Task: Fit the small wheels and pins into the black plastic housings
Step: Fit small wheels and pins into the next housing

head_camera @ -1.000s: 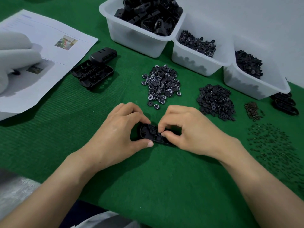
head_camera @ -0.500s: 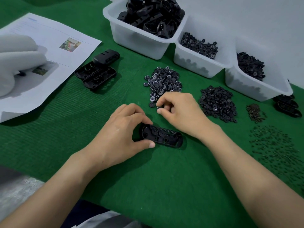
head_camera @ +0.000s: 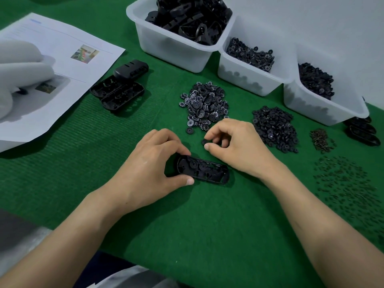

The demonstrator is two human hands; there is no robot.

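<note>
Head view. Low in the middle of the green desk (head_camera: 207, 235): an open black housing (head_camera: 204, 170), long and round-ended, lying flat with its ribbed inside facing up and two round wheels seated inside. Gripped at its left end by the left hand (head_camera: 149, 167), thumb on the near edge, fingers curled over the far edge. Just beyond its far edge, the right hand (head_camera: 239, 146), thumb and forefinger narrowed to a pinch on a small black wheel (head_camera: 205, 143), other fingers loosely curled.

Behind the hands, a heap of numbered wheels (head_camera: 204, 104), toothed and white-marked, nearly touching the right knuckles. To the right, a heap of plain black discs (head_camera: 274, 127), a small pile of brownish metal bits (head_camera: 320, 140), then thin dark pins (head_camera: 349, 188) strewn toward the right edge. Along the back, three translucent white bins (head_camera: 245, 80), side walls touching, holding black parts. At left, spare housing halves (head_camera: 118, 92) beside a printed sheet (head_camera: 62, 59).

Ribbed green felt showing between the forearms down to the near edge, and between the left hand and the sheet.
</note>
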